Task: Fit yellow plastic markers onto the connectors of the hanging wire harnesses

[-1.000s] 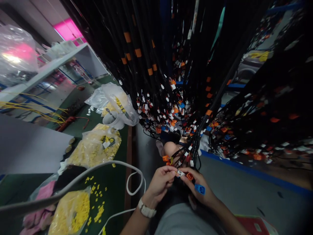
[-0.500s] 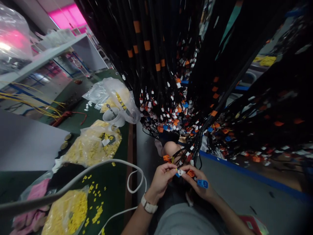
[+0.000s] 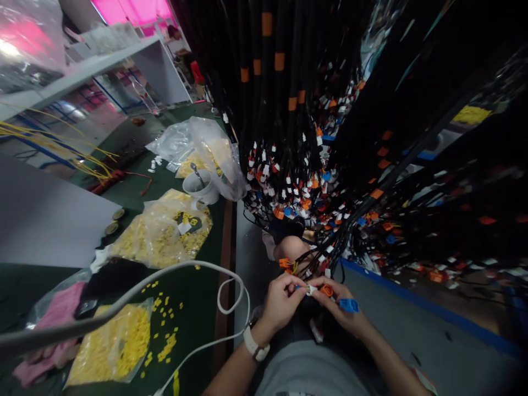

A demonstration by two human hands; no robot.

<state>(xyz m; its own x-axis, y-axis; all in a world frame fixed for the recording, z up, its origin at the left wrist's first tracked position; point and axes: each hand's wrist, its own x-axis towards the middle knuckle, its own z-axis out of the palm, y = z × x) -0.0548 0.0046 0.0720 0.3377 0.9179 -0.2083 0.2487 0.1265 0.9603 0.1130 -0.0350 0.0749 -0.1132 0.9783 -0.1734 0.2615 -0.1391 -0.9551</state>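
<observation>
White Connector [image 3: 311, 290] Between the Hands

The right hand [image 3: 337, 311] grips the white connector between thumb and finger. The left hand [image 3: 282, 303] is pinched closed at its other end, contents unidentifiable. An orange connector [image 3: 326, 290] and a blue connector [image 3: 348, 305] adjoin the right hand; black cables [image 3: 280, 104] hang beyond.

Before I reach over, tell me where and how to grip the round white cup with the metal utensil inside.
Probably by the outer wall of the white cup, below its rim, from the near side: the clear plastic bag crowds its right, and the metal utensil leans toward the far rim.
</observation>
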